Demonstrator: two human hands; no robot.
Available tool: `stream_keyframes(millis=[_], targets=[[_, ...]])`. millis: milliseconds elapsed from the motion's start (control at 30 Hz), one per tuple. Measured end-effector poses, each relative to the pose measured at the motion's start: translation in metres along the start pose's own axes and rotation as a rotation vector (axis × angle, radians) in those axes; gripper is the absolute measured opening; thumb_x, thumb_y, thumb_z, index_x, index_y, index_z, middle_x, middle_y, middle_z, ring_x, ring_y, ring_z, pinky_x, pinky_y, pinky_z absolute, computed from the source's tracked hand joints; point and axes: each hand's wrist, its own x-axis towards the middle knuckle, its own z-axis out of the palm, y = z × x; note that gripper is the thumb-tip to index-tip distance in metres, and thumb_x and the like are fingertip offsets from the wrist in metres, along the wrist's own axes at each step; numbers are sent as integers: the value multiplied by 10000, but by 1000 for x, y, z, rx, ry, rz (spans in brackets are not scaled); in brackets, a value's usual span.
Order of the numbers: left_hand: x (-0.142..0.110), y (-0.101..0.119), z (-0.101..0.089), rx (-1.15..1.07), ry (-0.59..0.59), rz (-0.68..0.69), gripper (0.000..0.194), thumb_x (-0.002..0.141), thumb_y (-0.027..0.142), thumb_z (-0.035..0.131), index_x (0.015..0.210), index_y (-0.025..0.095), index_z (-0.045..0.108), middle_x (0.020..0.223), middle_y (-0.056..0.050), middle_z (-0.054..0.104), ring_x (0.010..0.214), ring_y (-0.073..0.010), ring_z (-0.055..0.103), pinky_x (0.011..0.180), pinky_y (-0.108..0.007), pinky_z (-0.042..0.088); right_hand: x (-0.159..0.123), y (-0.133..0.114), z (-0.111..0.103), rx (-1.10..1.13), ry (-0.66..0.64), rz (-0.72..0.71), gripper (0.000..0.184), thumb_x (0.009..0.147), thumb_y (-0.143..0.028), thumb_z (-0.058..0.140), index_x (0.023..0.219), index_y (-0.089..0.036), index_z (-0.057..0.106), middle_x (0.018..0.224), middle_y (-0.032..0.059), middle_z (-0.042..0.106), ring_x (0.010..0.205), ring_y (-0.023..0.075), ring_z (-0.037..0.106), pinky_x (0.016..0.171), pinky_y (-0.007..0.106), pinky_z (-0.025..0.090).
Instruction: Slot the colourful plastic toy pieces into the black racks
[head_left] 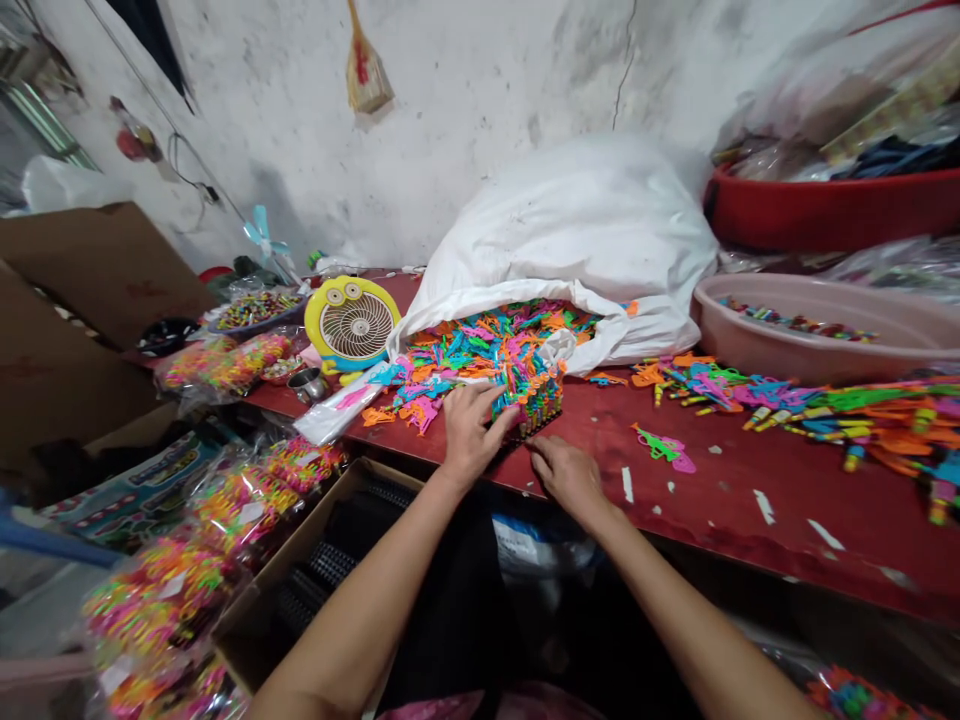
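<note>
At the table edge, a tight block of small colourful plastic toy guns stands upright in rows, with a dark base under it. My left hand is closed against the block's left side, thumb toward the front. My right hand lies low at its front corner, fingers curled together with the tips by the base edge; what they pinch, if anything, is hidden. Behind the block, a white sack lies on its side, loose toy guns spilling from its mouth. A green and pink toy gun lies to the right.
On the red table are a yellow fan, a metal cup, a pink basin and a long toy pile. A red tub stands behind. Left below are bagged toys and a box of black trays.
</note>
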Motion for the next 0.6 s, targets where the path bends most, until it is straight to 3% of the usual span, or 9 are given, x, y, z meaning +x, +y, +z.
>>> stream_keyframes(millis=[67,133,267,433,600], targets=[[-21,-11,8,-7,103,-165,267,970,376,531,1133,209,660,1103,-87,680,1055,-215,619,958,-382,477,2,2,5,111,93,53,325,986,-313,411,1111,-205,690,1023,68,718,925,187,661,757,262,430],[-38,-26,20,29,58,-297,279,931,365,579,1129,183,650,1055,-106,687,998,-245,637,901,-409,520,7,1,10,202,181,67,301,983,-340,435,1046,-189,688,1003,69,723,903,189,661,737,260,421],[-59,-39,40,57,-184,-175,414,874,335,649,1255,179,614,1251,-127,642,1164,-285,586,1024,-473,482,24,-4,20,252,325,48,297,973,-393,477,935,-187,688,928,80,736,799,195,659,661,270,375],[-77,-9,41,155,-209,-95,423,912,432,587,1278,224,632,1322,-144,557,1185,-316,529,1000,-529,481,30,8,22,182,396,44,296,971,-377,475,872,-188,680,859,85,738,699,188,636,611,281,319],[-90,19,45,109,-213,-89,513,871,494,625,1300,212,610,1401,-162,489,1269,-342,480,1055,-569,448,27,33,13,169,359,-9,308,943,-399,488,829,-194,686,780,77,731,654,188,622,594,280,305]])
